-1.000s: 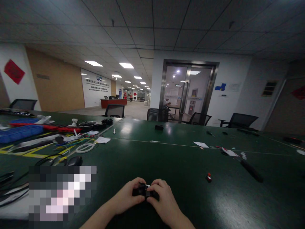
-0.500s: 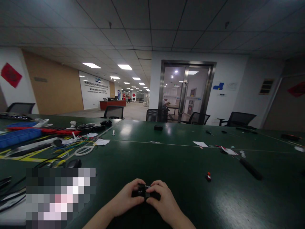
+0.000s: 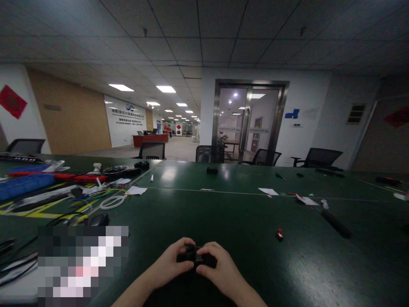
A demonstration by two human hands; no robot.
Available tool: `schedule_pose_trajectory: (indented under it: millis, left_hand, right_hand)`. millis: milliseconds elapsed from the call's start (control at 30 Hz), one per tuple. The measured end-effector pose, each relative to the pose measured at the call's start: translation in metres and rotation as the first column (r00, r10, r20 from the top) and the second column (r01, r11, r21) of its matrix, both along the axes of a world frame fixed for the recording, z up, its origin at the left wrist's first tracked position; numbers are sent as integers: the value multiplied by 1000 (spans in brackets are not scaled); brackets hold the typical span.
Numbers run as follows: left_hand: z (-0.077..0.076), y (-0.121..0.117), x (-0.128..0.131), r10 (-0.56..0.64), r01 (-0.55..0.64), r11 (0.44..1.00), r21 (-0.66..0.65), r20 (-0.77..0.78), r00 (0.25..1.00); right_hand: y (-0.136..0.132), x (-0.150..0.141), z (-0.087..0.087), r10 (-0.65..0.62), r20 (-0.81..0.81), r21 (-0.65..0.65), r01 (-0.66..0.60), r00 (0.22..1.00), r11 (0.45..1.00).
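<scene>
Low in the middle of the view, my two hands hold a small black device [image 3: 194, 257] over the green tabletop [image 3: 172, 221]. My left hand [image 3: 175, 260] pinches its left end between thumb and fingers. Around the right end, my right hand [image 3: 217, 262] is closed, with fingers on top and thumb at the near side. Part of the device is covered by my fingers, and its exact kind is too dark to make out. A small red and black object [image 3: 279, 234] lies to the right of my hands.
At left lie a blue tray [image 3: 27, 186], a coiled white cable [image 3: 113, 202] and a tangle of wires. A small wrench [image 3: 152, 178] and a black box [image 3: 212, 170] lie farther back. On the right is a dark-handled tool [image 3: 335, 223]. Chairs stand along the far edge.
My right fingers have shifted slightly on the black device, which seems turned a little. Both hands stay in nearly the same place.
</scene>
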State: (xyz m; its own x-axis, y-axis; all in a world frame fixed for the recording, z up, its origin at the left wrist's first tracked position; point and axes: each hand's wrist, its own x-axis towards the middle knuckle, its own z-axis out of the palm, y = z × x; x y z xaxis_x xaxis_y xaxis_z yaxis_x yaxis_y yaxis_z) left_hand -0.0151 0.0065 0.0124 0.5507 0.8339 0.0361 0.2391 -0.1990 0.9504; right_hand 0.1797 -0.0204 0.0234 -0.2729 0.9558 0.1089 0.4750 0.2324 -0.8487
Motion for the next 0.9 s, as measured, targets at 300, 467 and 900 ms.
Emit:
schedule_pose_trajectory:
  millis: [300,467,900]
  left_hand:
    - [0,-1,-1,-11,12,1000,25,-37,999]
    - [2,-2,0,-16,18,999,30,-60,998]
    - [0,-2,-4,1,3,999,43,-77,997]
  right_hand:
    - [1,-1,1,14,-45,-51,-17,999,999]
    - [3,0,-3,-29,-43,-114,24,999,993]
    - [1,5,3,52,25,-104,-49,998,993]
